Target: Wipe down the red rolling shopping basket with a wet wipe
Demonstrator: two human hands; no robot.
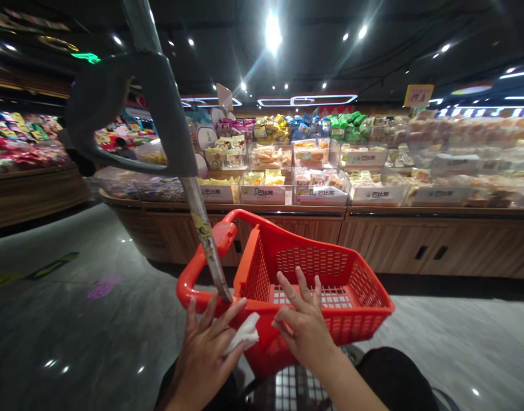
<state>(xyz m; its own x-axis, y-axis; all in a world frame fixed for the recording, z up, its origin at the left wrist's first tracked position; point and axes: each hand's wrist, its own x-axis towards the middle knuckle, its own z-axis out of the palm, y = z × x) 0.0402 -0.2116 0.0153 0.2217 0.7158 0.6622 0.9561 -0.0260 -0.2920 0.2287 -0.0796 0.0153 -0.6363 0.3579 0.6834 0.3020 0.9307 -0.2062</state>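
**Hand Position at the White Tissue, Over the Red Basket**

The red plastic shopping basket is your reference point. The white tissue sits just above its near rim, between your hands.

Hand state: your left hand has its fingers spread upward, with the tissue lying against the fingers on the side toward the basket. You cannot tell from this view whether it is pinched. Your right hand is empty and loosely open, with its fingers parted and its fingertips just beside the tissue.

Procedure: to control the tissue, close your left thumb and fingers on a folded part of it. Use your right fingertips to steady the free edge, and keep the tissue clear of the metal pole, which rises from the basket's left side to a grey plastic grip.

Limits of view: your hands cover part of the near rim, and your left thumb is hard to make out. Dark clothing fills the area below the basket. Beyond the basket, the wooden display counter holds clear bins of packaged food; their contents are too small to identify.
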